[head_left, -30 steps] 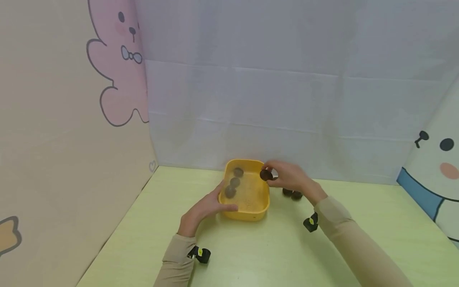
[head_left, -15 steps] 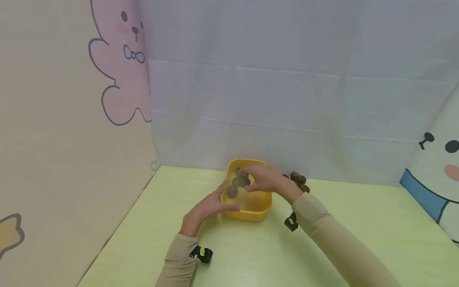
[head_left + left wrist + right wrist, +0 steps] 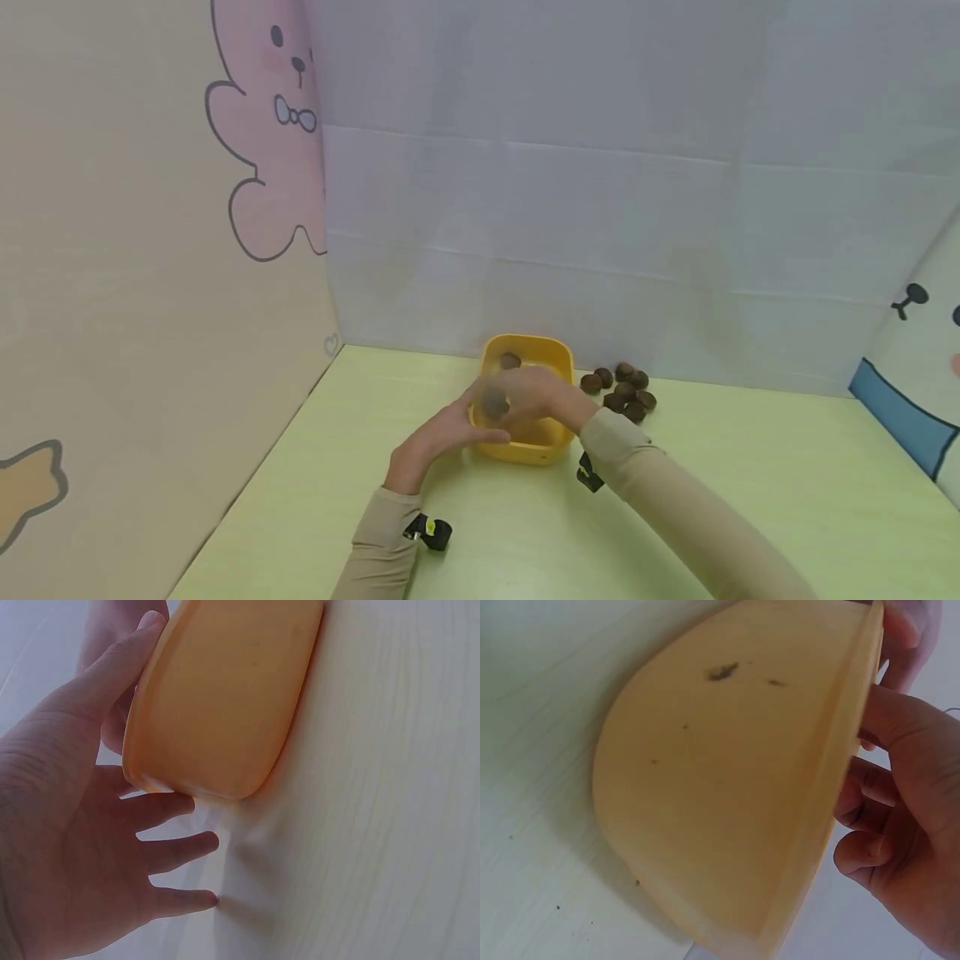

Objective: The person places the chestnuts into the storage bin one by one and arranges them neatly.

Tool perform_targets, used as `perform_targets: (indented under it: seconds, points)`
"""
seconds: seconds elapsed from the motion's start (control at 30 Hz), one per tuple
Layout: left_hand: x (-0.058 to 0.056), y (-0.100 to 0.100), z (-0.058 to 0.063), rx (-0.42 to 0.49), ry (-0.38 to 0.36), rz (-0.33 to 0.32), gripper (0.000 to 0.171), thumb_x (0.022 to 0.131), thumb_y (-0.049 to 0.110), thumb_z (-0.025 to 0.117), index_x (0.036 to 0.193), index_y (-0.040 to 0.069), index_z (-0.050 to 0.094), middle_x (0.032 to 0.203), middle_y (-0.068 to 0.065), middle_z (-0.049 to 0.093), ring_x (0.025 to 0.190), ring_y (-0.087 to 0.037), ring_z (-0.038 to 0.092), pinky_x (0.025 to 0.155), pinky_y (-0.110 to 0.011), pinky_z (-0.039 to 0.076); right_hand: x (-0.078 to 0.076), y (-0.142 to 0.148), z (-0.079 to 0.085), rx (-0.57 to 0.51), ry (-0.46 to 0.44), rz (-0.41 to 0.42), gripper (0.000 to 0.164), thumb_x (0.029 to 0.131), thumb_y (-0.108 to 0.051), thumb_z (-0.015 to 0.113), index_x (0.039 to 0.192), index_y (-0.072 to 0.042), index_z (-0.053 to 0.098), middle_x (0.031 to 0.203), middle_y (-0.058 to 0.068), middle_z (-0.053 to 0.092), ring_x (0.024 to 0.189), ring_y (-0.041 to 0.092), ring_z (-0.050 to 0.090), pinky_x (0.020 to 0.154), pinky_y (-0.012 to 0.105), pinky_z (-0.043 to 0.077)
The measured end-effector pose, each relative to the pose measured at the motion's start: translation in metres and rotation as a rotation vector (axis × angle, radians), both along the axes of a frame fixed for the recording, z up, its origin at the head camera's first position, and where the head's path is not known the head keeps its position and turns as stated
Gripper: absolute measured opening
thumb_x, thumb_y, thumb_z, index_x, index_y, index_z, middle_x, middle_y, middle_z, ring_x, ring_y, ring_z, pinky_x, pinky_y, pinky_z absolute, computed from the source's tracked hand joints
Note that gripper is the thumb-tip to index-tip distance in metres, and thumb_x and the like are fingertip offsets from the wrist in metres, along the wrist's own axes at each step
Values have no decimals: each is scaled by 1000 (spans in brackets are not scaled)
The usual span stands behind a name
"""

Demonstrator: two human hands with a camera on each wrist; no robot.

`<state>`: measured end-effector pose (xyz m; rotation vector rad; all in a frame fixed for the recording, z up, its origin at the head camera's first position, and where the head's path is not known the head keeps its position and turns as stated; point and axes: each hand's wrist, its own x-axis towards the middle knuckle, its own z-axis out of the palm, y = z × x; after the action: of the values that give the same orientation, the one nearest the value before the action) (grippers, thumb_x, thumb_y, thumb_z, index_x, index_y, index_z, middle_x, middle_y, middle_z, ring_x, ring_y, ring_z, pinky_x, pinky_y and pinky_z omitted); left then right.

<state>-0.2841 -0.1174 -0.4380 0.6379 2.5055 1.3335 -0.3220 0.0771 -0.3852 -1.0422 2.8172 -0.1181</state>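
A yellow plastic box (image 3: 525, 452) stands on the table near the back wall. My left hand (image 3: 438, 433) rests against its near left corner, thumb along the rim. In the left wrist view that hand's fingers (image 3: 180, 852) are straight and spread, the lower ones off the box. My right hand (image 3: 534, 390), blurred, reaches over the right rim into the box with bent fingers. Their tips are hidden, so I cannot tell whether they hold anything. Inside, one brown chestnut (image 3: 510, 360) lies at the far left and another chestnut (image 3: 495, 402) is by the right fingertips.
Several loose chestnuts (image 3: 624, 393) lie grouped on the pale yellow-green table (image 3: 510, 533) right of the box. A white cloth wall (image 3: 480, 208) rises just behind. Printed side panels (image 3: 240, 333) border the table.
My right hand, which pinched a chestnut over the right rim, has moved left and down into the box, uncovering the chestnuts on the table. My left hand stays at the box.
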Motion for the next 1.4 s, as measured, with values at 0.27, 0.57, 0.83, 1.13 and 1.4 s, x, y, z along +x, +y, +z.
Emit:
perform_targets:
  seconds: [0.27, 0.57, 0.83, 1.13, 1.4]
  points:
    - [2, 2, 2, -5, -14, 11, 110, 77, 52, 81, 160, 34, 12, 161, -8, 31, 143, -29, 37, 116, -50, 32, -3, -6, -14, 47, 22, 46, 38, 82, -34, 81, 114, -30, 62, 99, -9, 61, 85, 10, 56, 76, 32, 52]
    - [0, 7, 2, -4, -21, 0, 109, 78, 49, 82, 159, 38, 11, 160, -4, 34, 143, -27, 38, 116, -50, 32, -1, 10, -6, -86, -58, 61, 29, 89, -19, 72, 116, -28, 69, 108, -9, 70, 102, 16, 64, 88, 35, 53]
    - [0, 6, 2, -46, -61, 32, 112, 78, 54, 80, 161, 31, 8, 163, -5, 29, 145, -31, 34, 114, -57, 31, 5, 44, 12, -196, -45, 25, 29, 92, -14, 70, 120, -17, 67, 108, 2, 70, 90, 17, 61, 79, 34, 51]
    - [-1, 0, 2, -40, -71, 50, 111, 77, 53, 80, 161, 33, 10, 161, -6, 32, 145, -31, 35, 114, -57, 31, 8, 69, 21, -215, 11, -30, 21, 94, -19, 68, 114, -15, 67, 107, 5, 68, 92, 19, 62, 82, 38, 53]
    - [0, -4, 2, -44, -63, 65, 110, 77, 51, 81, 160, 35, 11, 159, -8, 36, 143, -31, 38, 114, -56, 33, 8, 89, 24, -230, 26, -78, 23, 94, -22, 68, 115, -14, 67, 113, 6, 68, 99, 25, 65, 86, 40, 53]
